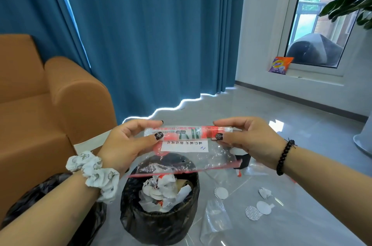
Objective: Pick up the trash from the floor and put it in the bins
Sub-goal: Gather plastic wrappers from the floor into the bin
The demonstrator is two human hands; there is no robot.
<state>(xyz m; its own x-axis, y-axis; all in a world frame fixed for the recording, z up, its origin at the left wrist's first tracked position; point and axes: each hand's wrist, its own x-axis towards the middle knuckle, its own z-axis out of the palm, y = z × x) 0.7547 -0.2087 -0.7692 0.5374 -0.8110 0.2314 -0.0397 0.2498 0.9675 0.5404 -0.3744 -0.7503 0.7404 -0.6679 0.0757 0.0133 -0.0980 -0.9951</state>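
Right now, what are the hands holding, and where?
Both hands, left and right, pinch the clear plastic bag at its folded top edge, one near each end.

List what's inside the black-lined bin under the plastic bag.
The bin holds crumpled white paper and wrappers heaped near its rim. Anything deeper is covered by that heap, and the clear plastic bag pinched by the left hand and right hand overlaps the bin's far edge.

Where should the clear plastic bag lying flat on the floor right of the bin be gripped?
Judging from this view, pinch the clear plastic bag at its raised, crinkled upper end, coming from above with the right hand. The rest seems to lie flat on the tile floor, leaving little for fingers to get under.
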